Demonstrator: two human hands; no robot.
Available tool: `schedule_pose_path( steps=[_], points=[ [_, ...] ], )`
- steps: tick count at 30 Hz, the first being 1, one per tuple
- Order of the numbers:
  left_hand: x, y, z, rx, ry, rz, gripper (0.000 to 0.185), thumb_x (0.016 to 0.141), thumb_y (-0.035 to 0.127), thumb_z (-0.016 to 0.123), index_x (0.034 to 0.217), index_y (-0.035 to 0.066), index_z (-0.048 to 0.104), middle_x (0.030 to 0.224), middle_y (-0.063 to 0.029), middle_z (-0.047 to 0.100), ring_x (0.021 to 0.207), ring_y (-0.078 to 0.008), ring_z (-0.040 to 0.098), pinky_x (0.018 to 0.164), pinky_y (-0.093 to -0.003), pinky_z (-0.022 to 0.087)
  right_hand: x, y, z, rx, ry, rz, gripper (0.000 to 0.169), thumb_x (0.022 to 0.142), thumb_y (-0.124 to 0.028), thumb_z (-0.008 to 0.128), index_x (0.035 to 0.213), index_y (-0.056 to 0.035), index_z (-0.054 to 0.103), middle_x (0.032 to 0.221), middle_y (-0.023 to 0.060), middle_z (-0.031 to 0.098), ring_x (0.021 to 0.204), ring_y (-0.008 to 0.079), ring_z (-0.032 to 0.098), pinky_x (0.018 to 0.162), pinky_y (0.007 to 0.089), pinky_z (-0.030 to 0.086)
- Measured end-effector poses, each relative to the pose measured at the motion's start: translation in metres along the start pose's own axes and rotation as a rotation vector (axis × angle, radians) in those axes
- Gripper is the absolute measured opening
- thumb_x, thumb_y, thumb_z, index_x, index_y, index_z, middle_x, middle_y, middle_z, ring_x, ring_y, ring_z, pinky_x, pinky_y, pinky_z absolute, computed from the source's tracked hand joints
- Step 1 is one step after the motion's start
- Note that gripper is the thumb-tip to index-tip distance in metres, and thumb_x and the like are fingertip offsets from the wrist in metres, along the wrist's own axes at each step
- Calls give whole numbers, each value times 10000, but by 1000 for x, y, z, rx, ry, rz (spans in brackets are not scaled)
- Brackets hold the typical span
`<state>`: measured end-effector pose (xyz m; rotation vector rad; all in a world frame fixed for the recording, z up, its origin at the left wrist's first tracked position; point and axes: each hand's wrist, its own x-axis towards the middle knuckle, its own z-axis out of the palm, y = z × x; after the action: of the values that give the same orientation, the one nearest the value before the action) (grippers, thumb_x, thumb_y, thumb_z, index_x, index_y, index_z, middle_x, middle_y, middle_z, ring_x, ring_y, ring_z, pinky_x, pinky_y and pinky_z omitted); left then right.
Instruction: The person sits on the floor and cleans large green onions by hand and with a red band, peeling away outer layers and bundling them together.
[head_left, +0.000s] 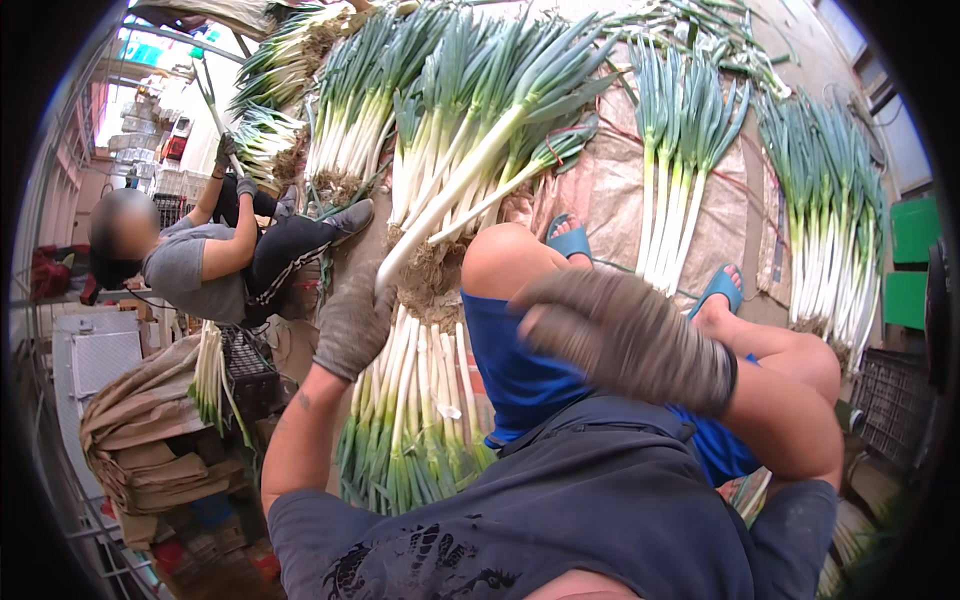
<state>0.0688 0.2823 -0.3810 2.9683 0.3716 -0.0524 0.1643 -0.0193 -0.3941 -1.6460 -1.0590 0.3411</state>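
My left hand (352, 322), in a grey knit glove, grips the white lower end of a long Welsh onion (457, 180). Its green leaves slant up and to the right over a pile of other onions (420, 142) with brown roots. My right hand (622, 337), gloved too, is over my lap beside my knee. Motion blurs its bent fingers, and whether it holds anything is hidden. A thinner onion (499, 191) lies just below the held one. Under my left hand is a bundle of onions (409, 375) with its leaves towards me.
A co-worker (202, 251) sits at the left, holding an onion (214, 112) in gloved hands. Trimmed onions (675, 172) lie on a woven sheet (592, 135) beyond my feet. More rooted onions (829, 225) lie at the right near a dark plastic crate (892, 409) and green bins (911, 300).
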Motion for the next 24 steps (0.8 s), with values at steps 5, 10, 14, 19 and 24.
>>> schedule_pose_path(
  steps=[5,10,14,19,24],
  points=[
    [-41,54,4,-150,131,123,385,888,119,645,1253,51,546,995,-237,648,909,-397,652,781,-441,509,3,80,-39,480,303,392,357,981,-312,561,1171,-10,572,1017,91,632,860,147,622,804,315,519],
    [-47,141,20,-635,-44,212,368,880,157,666,1207,50,536,880,-187,636,789,-362,638,725,-413,521,37,51,-78,1149,667,371,232,1000,-273,531,1079,-57,562,902,78,589,753,177,576,742,360,497],
    [-18,171,44,-1733,-1012,-248,518,943,426,598,1233,2,531,906,-37,597,794,-91,603,689,-238,530,4,92,-148,1188,821,226,148,994,-165,542,1074,-45,511,734,26,500,635,150,497,619,303,472],
    [-8,216,96,-1956,-1296,-274,725,931,607,505,1285,-25,502,835,-40,565,658,-129,552,589,-238,488,-49,115,-187,1024,977,355,140,987,-159,546,1066,-51,507,739,21,495,590,133,483,584,296,458],
    [-17,264,110,-1731,-1181,-156,603,918,497,601,1207,-24,510,726,-23,510,524,-90,426,468,-197,357,-106,142,-212,1241,1061,315,172,1000,-190,528,1040,-24,503,732,23,490,570,117,473,588,275,468]
  ],
)
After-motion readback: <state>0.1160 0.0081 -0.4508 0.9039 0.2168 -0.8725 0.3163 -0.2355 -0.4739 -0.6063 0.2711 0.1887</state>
